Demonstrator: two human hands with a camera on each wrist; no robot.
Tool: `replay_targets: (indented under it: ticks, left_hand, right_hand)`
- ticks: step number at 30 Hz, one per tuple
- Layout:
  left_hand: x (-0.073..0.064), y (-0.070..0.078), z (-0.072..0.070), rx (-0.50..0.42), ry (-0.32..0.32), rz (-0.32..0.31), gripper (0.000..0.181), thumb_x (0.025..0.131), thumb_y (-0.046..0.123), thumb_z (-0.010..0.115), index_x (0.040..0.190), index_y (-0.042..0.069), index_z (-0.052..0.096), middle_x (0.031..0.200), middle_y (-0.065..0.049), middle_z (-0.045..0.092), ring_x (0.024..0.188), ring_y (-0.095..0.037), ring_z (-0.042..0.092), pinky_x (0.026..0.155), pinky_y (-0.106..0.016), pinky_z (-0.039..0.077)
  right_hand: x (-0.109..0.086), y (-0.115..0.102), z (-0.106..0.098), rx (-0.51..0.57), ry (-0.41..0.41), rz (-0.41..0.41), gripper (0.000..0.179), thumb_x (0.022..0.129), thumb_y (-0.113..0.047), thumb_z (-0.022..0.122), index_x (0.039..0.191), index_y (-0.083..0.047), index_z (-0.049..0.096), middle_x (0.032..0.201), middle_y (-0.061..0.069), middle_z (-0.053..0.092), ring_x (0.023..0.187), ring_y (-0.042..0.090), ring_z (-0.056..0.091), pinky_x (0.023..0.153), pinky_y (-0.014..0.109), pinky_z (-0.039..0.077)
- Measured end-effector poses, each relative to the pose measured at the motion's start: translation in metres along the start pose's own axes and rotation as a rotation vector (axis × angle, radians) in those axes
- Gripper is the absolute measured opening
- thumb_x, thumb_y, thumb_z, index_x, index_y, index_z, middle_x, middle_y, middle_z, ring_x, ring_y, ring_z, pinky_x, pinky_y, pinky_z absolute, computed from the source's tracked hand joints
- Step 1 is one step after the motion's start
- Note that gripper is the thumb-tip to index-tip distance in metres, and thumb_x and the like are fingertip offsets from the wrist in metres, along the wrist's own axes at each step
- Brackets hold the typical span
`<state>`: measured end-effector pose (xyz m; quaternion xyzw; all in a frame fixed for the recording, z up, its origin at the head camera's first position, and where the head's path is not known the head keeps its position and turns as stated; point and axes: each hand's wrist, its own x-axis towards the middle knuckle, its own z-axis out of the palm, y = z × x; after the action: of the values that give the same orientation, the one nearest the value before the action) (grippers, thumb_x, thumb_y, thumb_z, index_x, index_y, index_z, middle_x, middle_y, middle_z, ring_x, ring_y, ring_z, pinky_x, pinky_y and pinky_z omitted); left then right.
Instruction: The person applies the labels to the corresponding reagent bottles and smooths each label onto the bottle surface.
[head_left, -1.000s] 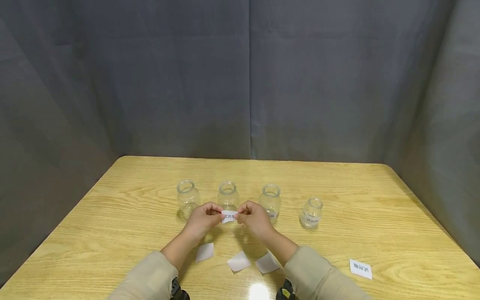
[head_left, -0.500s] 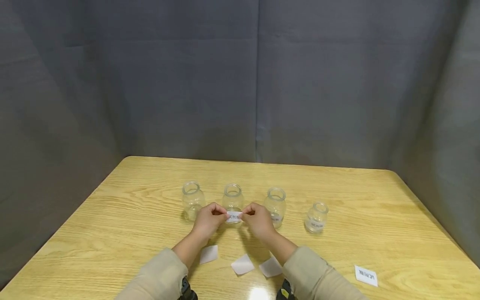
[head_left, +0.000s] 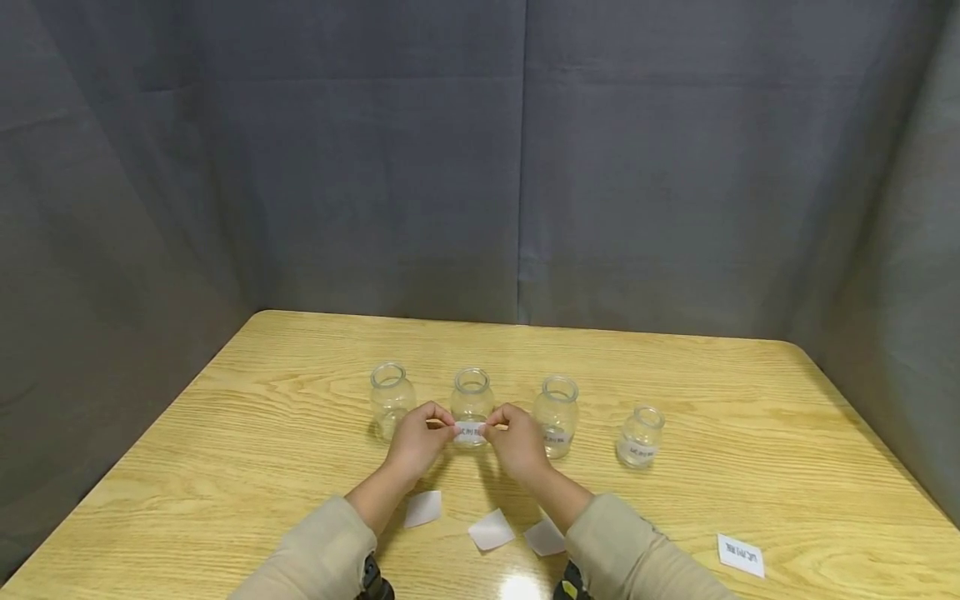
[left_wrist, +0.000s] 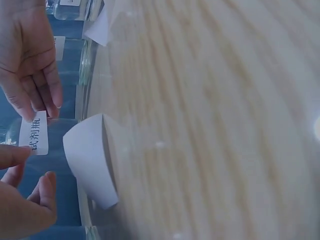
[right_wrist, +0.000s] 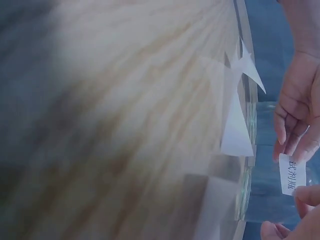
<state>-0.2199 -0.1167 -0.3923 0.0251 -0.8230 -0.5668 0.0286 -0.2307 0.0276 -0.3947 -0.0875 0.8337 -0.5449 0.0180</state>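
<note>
A small white paper label (head_left: pixel 470 431) with printed dark characters lies against the front of a clear glass jar (head_left: pixel 472 400), second from the left. My left hand (head_left: pixel 417 440) pinches its left end between thumb and index finger, and my right hand (head_left: pixel 516 437) pinches the right end. Up close in the left wrist view, the label (left_wrist: pixel 34 134) stretches between both hands' fingertips. To the left stands a jar (head_left: pixel 392 402) with no label showing. A labelled jar (head_left: pixel 557 417) is partly behind my right hand, and a smaller labelled jar (head_left: pixel 641 437) stands farther right.
Three blank-side-up paper pieces lie in front of the hands: left (head_left: pixel 423 509), middle (head_left: pixel 491 531) and right (head_left: pixel 545 538), the last partly covered by the right sleeve. A printed label (head_left: pixel 741 556) lies at the front right. Grey curtains (head_left: pixel 390 167) surround the wooden table (head_left: pixel 285 417).
The label, earlier held in front of the jar and slightly bent, now lies flatter against its lower front. The head view has shifted slightly, moving everything a little right in the picture.
</note>
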Motion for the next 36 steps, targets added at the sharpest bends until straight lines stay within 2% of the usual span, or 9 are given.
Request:
replay_targets:
  ticks: [1, 2, 5, 8, 12, 19, 27, 31, 36]
  left_hand:
    - [0.001, 0.000, 0.000, -0.001, 0.006, 0.004, 0.007, 0.078, 0.002, 0.061, 0.080, 0.001, 0.054, 0.090, -0.012, 0.057, 0.073, -0.018, 0.052, 0.057, -0.024, 0.041]
    - [0.001, -0.001, 0.000, 0.001, 0.009, 0.011, 0.008, 0.078, 0.002, 0.061, 0.079, 0.001, 0.054, 0.093, -0.014, 0.058, 0.076, -0.020, 0.053, 0.059, -0.024, 0.043]
    - [0.003, -0.001, 0.001, -0.015, 0.018, 0.016, 0.008, 0.078, 0.001, 0.061, 0.077, 0.002, 0.053, 0.104, -0.018, 0.056, 0.086, -0.025, 0.054, 0.064, -0.025, 0.046]
    - [0.004, -0.002, 0.002, -0.013, 0.024, 0.031, 0.008, 0.078, 0.000, 0.060, 0.076, 0.002, 0.053, 0.109, -0.020, 0.054, 0.093, -0.029, 0.053, 0.069, -0.027, 0.047]
    - [0.005, -0.003, 0.001, 0.018, 0.035, 0.053, 0.007, 0.077, -0.001, 0.061, 0.077, 0.000, 0.054, 0.105, -0.019, 0.056, 0.093, -0.030, 0.053, 0.070, -0.028, 0.047]
    - [0.006, -0.002, -0.001, 0.045, 0.027, 0.065, 0.007, 0.076, -0.001, 0.061, 0.079, 0.000, 0.055, 0.099, -0.016, 0.058, 0.091, -0.027, 0.054, 0.073, -0.030, 0.046]
    - [0.009, -0.006, 0.000, -0.037, -0.017, 0.041, 0.026, 0.077, 0.000, 0.060, 0.100, -0.005, 0.049, 0.095, -0.014, 0.055, 0.083, -0.024, 0.055, 0.068, -0.029, 0.047]
    - [0.010, -0.009, -0.001, 0.030, -0.036, 0.102, 0.039, 0.075, 0.005, 0.065, 0.109, -0.007, 0.050, 0.095, -0.013, 0.057, 0.085, -0.025, 0.056, 0.070, -0.027, 0.048]
    - [0.014, -0.008, -0.008, 0.171, -0.019, 0.172, 0.042, 0.071, 0.010, 0.069, 0.106, -0.007, 0.055, 0.089, -0.012, 0.061, 0.082, -0.024, 0.058, 0.067, -0.026, 0.049]
  right_hand:
    - [0.000, 0.000, 0.000, 0.008, -0.006, 0.002, 0.006, 0.082, -0.004, 0.055, 0.082, 0.001, 0.054, 0.111, 0.022, 0.051, 0.043, 0.007, 0.032, 0.040, 0.016, 0.030]
    - [0.000, -0.001, 0.000, 0.006, -0.011, -0.002, 0.005, 0.082, -0.004, 0.055, 0.082, 0.001, 0.054, 0.112, 0.022, 0.050, 0.046, 0.009, 0.039, 0.042, 0.017, 0.035]
    - [0.000, -0.001, 0.001, -0.005, -0.015, -0.019, 0.005, 0.083, -0.004, 0.054, 0.082, 0.001, 0.054, 0.114, 0.022, 0.048, 0.076, 0.025, 0.056, 0.063, 0.031, 0.049]
    - [0.000, 0.000, 0.001, -0.020, 0.005, -0.024, 0.005, 0.082, -0.005, 0.056, 0.081, 0.000, 0.055, 0.113, 0.021, 0.050, 0.106, 0.040, 0.043, 0.080, 0.045, 0.042]
    - [0.002, -0.002, 0.002, -0.019, 0.026, 0.002, 0.005, 0.081, -0.005, 0.058, 0.080, 0.000, 0.056, 0.111, 0.019, 0.052, 0.103, 0.036, 0.047, 0.079, 0.039, 0.045]
    - [0.003, -0.007, -0.001, -0.014, 0.027, 0.023, 0.013, 0.079, -0.003, 0.060, 0.086, 0.002, 0.049, 0.091, 0.012, 0.053, 0.078, 0.021, 0.051, 0.066, 0.029, 0.046]
    - [0.007, 0.000, -0.004, 0.005, -0.013, -0.014, 0.039, 0.078, -0.003, 0.060, 0.110, 0.008, 0.040, 0.106, 0.022, 0.049, 0.090, 0.031, 0.050, 0.075, 0.039, 0.046]
    - [0.009, 0.001, -0.005, -0.044, -0.031, -0.020, 0.055, 0.074, -0.004, 0.064, 0.122, 0.004, 0.038, 0.108, 0.024, 0.049, 0.090, 0.031, 0.051, 0.071, 0.038, 0.047]
    - [0.015, -0.002, -0.005, -0.124, -0.041, -0.059, 0.060, 0.070, -0.006, 0.068, 0.123, 0.002, 0.041, 0.102, 0.022, 0.053, 0.084, 0.028, 0.054, 0.066, 0.033, 0.049]
